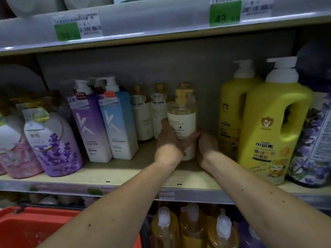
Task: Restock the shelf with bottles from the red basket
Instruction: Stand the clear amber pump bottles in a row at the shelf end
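The left hand [170, 138] wraps the clear, gold-pump bottle with a cream label [181, 120], upright on the wooden shelf [125, 174]; the right hand [207, 147], loosely cupped, touches its base. Full and smooth, it likely handles heavy and slippery, so low body grips suit. Open room lies rightward before the yellow jugs [268, 126].

Shop shelving stocked with toiletries and marked with price tags.

A green price tag [224, 14] reading 43.50 and a second green price tag [67, 31] sit on the upper shelf edge. Below, a lavender-print bottle [53, 145] stands beside a pink bottle [18, 154], next to a purple pump bottle [89, 126] and a blue pump bottle [118, 122]. At right stand two yellow jugs [268, 133], the nearer one with a handle opening.
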